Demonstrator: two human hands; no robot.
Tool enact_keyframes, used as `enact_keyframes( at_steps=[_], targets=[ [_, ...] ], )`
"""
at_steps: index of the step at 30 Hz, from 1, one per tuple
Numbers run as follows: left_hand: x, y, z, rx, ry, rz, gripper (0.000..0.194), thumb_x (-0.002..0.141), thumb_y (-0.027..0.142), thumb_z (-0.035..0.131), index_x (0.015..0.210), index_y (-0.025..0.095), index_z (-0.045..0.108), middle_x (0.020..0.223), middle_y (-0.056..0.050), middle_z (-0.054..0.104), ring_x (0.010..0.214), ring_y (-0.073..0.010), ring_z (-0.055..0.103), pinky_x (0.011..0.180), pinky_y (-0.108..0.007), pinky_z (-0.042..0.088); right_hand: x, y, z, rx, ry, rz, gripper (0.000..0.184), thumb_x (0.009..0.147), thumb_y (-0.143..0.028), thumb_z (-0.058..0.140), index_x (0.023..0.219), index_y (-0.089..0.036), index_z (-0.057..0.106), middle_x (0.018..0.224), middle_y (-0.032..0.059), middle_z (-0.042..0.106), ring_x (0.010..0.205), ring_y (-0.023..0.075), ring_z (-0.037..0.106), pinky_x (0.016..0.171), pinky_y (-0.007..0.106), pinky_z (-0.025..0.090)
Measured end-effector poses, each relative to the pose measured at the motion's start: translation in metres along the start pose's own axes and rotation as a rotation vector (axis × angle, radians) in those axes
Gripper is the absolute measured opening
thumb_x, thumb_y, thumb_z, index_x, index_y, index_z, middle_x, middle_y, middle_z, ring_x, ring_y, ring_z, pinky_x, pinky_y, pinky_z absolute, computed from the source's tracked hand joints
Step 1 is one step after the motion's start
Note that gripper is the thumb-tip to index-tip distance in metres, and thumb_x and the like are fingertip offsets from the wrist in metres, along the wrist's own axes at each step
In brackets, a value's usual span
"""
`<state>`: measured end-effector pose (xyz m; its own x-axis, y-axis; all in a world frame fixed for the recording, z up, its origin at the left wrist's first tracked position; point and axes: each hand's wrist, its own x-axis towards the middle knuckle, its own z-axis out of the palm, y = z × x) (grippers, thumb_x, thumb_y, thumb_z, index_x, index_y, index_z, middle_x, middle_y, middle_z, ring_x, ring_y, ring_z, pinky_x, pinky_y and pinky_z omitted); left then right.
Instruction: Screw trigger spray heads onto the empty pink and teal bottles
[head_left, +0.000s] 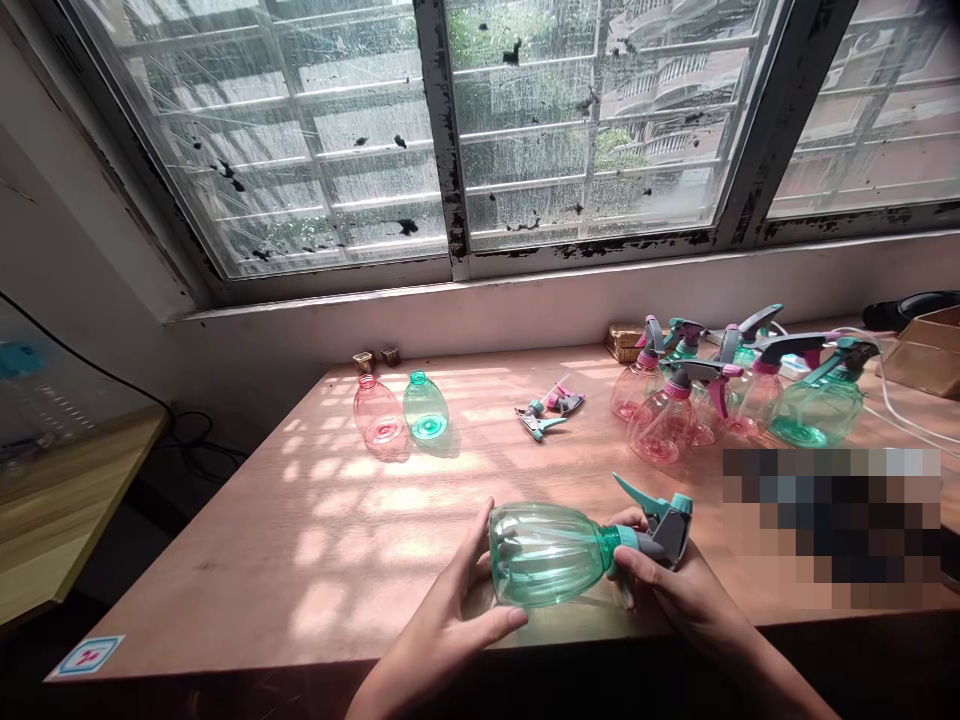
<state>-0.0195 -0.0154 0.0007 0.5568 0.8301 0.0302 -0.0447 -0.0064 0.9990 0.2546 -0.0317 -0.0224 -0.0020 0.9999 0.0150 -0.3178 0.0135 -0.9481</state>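
A clear green spray bottle [551,553] lies sideways in the air near the table's front edge, its grey and teal trigger head [664,530] pointing right. My left hand [465,600] cups the bottle's base, thumb below and fingers behind it. At the neck, my right hand [667,580] pinches the teal collar between thumb and fingers. Farther back stand a pink bottle [377,412] and a green bottle [426,408], both without heads. Two loose trigger heads, one teal and grey [537,420] and one pink and grey [564,400], lie to their right.
Several pink and green spray bottles with heads, including a pink one [663,428], stand together at the back right. Beyond are a cardboard box [926,350] and white cables [892,400]. A numbered sticker [88,656] marks the front left corner; a window [585,130] is behind.
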Motion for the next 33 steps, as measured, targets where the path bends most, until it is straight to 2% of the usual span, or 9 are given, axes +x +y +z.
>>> enact_keyframes(
  at_steps=[3,6,10,17,20,24,27,30,33],
  targets=[
    [0.0001,0.0002,0.0018,-0.013,-0.012,0.006,0.097,0.086,0.029,0.077,0.159,0.038,0.013,0.160,-0.009,0.041,0.147,-0.0314,0.038,0.119,-0.050,0.033,-0.0004,-0.0005,0.0001,0.000,-0.003,-0.001,0.038,0.076,-0.044,0.083,0.094,-0.019,0.060,0.062,-0.0005,0.069,0.046,0.0157,0.059,0.048,0.029,0.048],
    [-0.0007,-0.0024,0.0013,-0.025,0.007,0.015,0.103,0.080,0.028,0.082,0.159,0.037,0.016,0.164,-0.008,0.034,0.149,-0.0333,0.033,0.120,-0.051,0.031,-0.0008,-0.0012,0.0000,-0.005,-0.018,0.001,0.037,0.077,-0.043,0.082,0.094,-0.019,0.060,0.062,-0.0002,0.069,0.047,0.0159,0.060,0.049,0.029,0.047],
    [-0.0014,-0.0046,-0.0007,-0.026,0.019,0.021,0.082,0.086,0.031,0.076,0.156,0.035,0.031,0.161,-0.007,0.040,0.148,-0.0326,0.035,0.121,-0.050,0.029,-0.0008,-0.0021,0.0001,-0.011,-0.029,0.001,0.036,0.077,-0.045,0.082,0.092,-0.020,0.060,0.062,-0.0009,0.068,0.047,0.0159,0.058,0.049,0.029,0.047],
    [-0.0001,-0.0046,-0.0006,0.009,-0.023,0.033,0.099,0.086,0.027,0.077,0.159,0.039,0.012,0.155,-0.011,0.047,0.141,-0.0312,0.046,0.116,-0.049,0.038,-0.0007,-0.0010,0.0003,0.015,-0.017,0.002,0.037,0.076,-0.046,0.082,0.092,-0.021,0.061,0.064,-0.0007,0.069,0.048,0.0156,0.060,0.049,0.028,0.048],
    [-0.0013,-0.0076,-0.0021,-0.003,0.012,0.027,0.105,0.079,0.029,0.083,0.158,0.040,0.016,0.161,-0.008,0.040,0.145,-0.0331,0.041,0.119,-0.050,0.034,-0.0010,0.0000,-0.0001,0.021,-0.020,-0.005,0.036,0.076,-0.043,0.083,0.094,-0.021,0.061,0.063,-0.0011,0.069,0.048,0.0153,0.060,0.049,0.027,0.048],
    [-0.0019,-0.0070,-0.0035,-0.004,0.028,0.005,0.090,0.083,0.034,0.079,0.157,0.037,0.027,0.161,-0.007,0.040,0.145,-0.0340,0.040,0.120,-0.051,0.031,-0.0010,-0.0002,-0.0005,0.017,-0.022,-0.001,0.035,0.077,-0.042,0.083,0.095,-0.020,0.062,0.063,-0.0010,0.069,0.049,0.0158,0.061,0.049,0.028,0.049],
    [0.0004,-0.0032,-0.0016,0.030,0.005,0.013,0.094,0.083,0.026,0.079,0.157,0.038,0.023,0.157,-0.007,0.046,0.146,-0.0319,0.040,0.119,-0.049,0.034,-0.0005,-0.0008,-0.0007,0.038,-0.024,-0.003,0.035,0.077,-0.042,0.083,0.094,-0.020,0.062,0.063,-0.0013,0.069,0.048,0.0147,0.060,0.048,0.026,0.049],
    [0.0022,-0.0016,0.0004,0.016,-0.022,0.034,0.095,0.085,0.025,0.077,0.157,0.042,0.018,0.159,-0.006,0.043,0.144,-0.0313,0.043,0.117,-0.048,0.037,0.0000,-0.0010,-0.0011,0.033,-0.026,-0.006,0.035,0.078,-0.042,0.083,0.094,-0.020,0.061,0.063,-0.0011,0.070,0.048,0.0140,0.060,0.048,0.025,0.048],
    [0.0011,-0.0043,-0.0003,0.005,-0.011,0.028,0.107,0.078,0.025,0.084,0.158,0.042,0.015,0.163,-0.006,0.036,0.144,-0.0328,0.042,0.118,-0.048,0.036,-0.0001,-0.0008,-0.0013,0.011,-0.026,-0.012,0.036,0.079,-0.044,0.082,0.096,-0.020,0.061,0.063,-0.0008,0.070,0.048,0.0147,0.061,0.048,0.026,0.048]
  ],
)
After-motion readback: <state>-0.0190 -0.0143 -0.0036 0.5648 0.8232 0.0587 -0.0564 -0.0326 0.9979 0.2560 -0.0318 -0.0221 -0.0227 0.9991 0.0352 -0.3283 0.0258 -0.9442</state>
